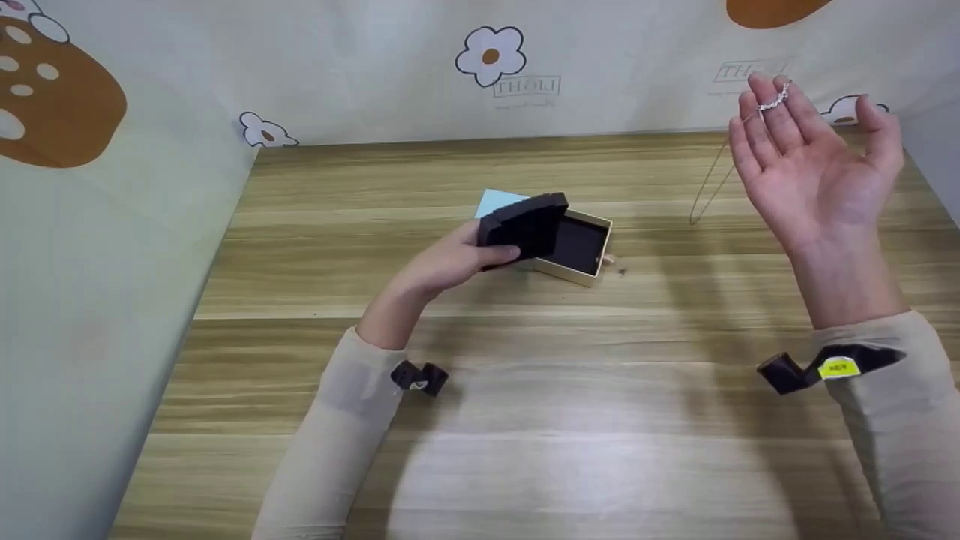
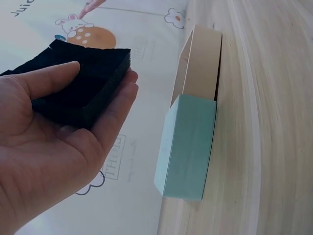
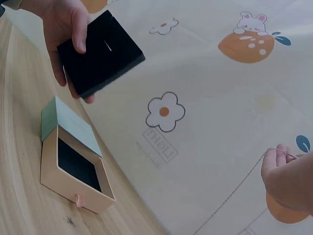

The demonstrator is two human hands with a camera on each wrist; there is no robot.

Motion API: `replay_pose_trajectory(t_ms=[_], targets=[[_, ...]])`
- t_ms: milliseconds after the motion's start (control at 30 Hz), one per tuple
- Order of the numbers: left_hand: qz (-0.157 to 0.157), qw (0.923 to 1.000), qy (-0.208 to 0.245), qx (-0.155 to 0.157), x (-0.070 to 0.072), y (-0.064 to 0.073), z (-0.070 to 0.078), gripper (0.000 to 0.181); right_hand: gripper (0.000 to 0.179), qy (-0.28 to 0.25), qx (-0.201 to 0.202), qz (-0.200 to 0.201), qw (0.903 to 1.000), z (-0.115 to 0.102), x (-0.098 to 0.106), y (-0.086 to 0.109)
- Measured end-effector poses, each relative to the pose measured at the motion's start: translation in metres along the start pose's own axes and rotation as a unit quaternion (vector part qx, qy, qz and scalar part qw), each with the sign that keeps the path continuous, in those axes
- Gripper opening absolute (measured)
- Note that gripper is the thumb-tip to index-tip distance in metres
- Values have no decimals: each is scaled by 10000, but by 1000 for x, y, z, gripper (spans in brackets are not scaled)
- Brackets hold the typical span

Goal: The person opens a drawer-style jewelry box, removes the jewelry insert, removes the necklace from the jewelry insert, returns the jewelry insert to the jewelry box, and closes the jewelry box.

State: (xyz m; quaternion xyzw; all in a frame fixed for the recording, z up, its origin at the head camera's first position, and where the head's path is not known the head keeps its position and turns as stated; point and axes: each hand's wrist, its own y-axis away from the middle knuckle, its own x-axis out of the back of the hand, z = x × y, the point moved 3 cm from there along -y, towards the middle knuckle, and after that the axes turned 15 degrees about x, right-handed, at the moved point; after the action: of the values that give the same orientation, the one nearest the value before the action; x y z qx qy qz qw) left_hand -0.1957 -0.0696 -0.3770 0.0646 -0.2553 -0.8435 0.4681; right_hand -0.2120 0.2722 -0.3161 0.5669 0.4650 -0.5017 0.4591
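Note:
My left hand (image 1: pixel 442 262) grips a black foam jewelry pad (image 1: pixel 525 229), thumb on one face and fingers behind it. A short slit shows in the pad (image 3: pixel 110 58) in the right wrist view. My right hand (image 1: pixel 817 172) is raised palm up at the right, fingers nearly straight. Across those fingers lies a silver necklace (image 1: pixel 774 101) with a sparkling row of stones, and its thin chain hangs below them in a loop. Under the pad, on the table, stands a cream box drawer (image 3: pixel 73 183) with a dark inside, partly slid out of its mint-green sleeve (image 2: pixel 188 147).
A pink ribbon pull (image 3: pixel 79 199) sticks out of the drawer's front. Beside it lies a small dark speck (image 1: pixel 622 271) on the wood-grain table (image 1: pixel 360 300). Behind the table hangs a pale sheet (image 1: pixel 375 67) printed with flowers. Each sleeve carries a black wrist camera (image 1: pixel 420 377).

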Motion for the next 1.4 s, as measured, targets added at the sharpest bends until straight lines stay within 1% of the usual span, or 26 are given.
replay_pose_trajectory(t_ms=[233,367,467,633,733,867,1067,1200,1400], targets=[[-6,10000,3,-12,2,2,-2,52,57,73,74,115,9999,-9,6,-10],[94,9999,-99,63,4,3,-2,52,56,126,128,272,9995,-13,8,-18],[116,9998,-89,102,4,3,-2,51,55,252,165,345,9989,-15,10,-26],[13,10000,-9,21,3,1,-3,52,54,517,115,362,9979,-16,14,-39],[-8,10000,-15,-1,3,0,-3,53,53,572,107,360,9977,-19,12,-46],[9,10000,-39,0,3,-1,-4,53,52,575,131,358,9976,-21,5,-52],[-19,10000,-43,-71,2,-2,-4,53,52,645,194,290,9973,-21,-2,-58],[-20,9999,-70,-103,2,-3,-5,53,52,726,186,281,9968,-21,6,-60],[-10,10000,-85,-18,1,-3,-4,54,52,853,43,504,9951,-27,23,-63]])
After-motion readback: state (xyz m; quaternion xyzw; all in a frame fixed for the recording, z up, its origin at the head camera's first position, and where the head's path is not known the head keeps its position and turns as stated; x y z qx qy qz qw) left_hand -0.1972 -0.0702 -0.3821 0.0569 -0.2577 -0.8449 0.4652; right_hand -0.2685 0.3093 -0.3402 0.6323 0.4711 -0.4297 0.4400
